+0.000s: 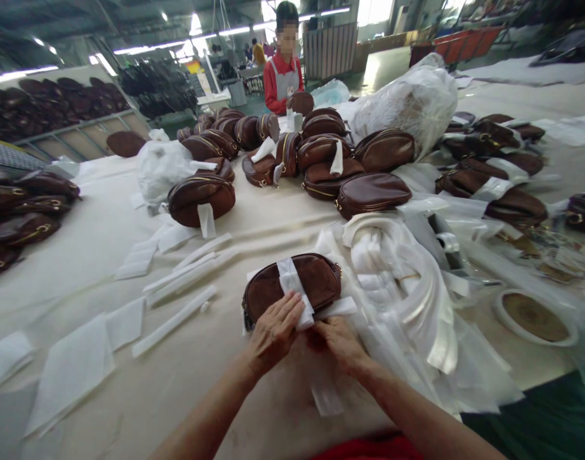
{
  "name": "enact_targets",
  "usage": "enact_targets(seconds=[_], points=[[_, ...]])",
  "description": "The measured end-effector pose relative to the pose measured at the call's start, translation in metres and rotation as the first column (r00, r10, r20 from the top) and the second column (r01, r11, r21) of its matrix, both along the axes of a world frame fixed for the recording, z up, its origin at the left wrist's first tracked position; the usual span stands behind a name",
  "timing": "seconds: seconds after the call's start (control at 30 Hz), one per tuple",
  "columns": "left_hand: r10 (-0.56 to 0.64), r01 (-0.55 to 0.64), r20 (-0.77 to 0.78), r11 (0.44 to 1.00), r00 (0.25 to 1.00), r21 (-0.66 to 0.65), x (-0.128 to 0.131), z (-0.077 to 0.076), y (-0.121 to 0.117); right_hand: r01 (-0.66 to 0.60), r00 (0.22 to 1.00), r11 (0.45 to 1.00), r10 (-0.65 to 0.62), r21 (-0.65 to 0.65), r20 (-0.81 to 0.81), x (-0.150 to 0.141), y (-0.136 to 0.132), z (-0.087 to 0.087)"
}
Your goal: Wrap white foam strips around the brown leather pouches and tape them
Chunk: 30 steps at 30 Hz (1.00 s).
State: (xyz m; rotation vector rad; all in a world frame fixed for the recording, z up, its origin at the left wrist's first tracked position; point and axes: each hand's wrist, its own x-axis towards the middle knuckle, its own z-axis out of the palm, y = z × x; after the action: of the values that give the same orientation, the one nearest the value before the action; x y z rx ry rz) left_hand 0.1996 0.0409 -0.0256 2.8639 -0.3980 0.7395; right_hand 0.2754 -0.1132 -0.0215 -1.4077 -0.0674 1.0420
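A dark brown oval leather bag [258, 287] with a zip edge lies on the table before me. Around its middle runs a white wrapping strip [288, 275], which hangs over the near edge. My left hand [275, 329] rests on the bag's near side, fingers stretched flat over the strip. At the lower edge of the bag, my right hand [343, 345] has its thumb and fingers closed by the strip's near end; the fingertips are partly hidden. A translucent strip [327, 390] lies on the table below my hands.
A bundle of white strips [402, 281] lies right of the bag, near a tape roll [536, 317]. Loose white sheets [71, 370] spread on the left. Several brown bags [201, 198] stand beyond. Across the table, a person in a red shirt [275, 83] handles a bag.
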Motion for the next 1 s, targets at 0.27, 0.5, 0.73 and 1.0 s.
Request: enact_targets(seconds=[0.27, 0.5, 0.73, 1.0], points=[[0.042, -0.040, 0.057, 0.999, 0.998, -0.022, 0.000, -0.004, -0.007, -0.203, 0.525, 0.964, 0.254, -0.170, 0.812, -0.001, -0.058, -0.025], [0.060, -0.057, 0.078, 0.998, 0.995, -0.040, 0.000, -0.005, -0.008, -0.391, 0.163, 0.872, 0.382, -0.296, 0.910, -0.011, -0.065, -0.029], [0.073, -0.070, 0.080, 0.997, 0.994, -0.044, 0.000, -0.002, -0.010, -0.340, 0.166, 0.924, 0.239, -0.172, 0.957, -0.014, -0.067, -0.033], [0.032, -0.023, 0.107, 0.996, 0.994, -0.082, -0.001, -0.007, -0.006, -0.259, 0.380, 0.904, 0.420, -0.341, 0.824, -0.013, -0.060, -0.029]])
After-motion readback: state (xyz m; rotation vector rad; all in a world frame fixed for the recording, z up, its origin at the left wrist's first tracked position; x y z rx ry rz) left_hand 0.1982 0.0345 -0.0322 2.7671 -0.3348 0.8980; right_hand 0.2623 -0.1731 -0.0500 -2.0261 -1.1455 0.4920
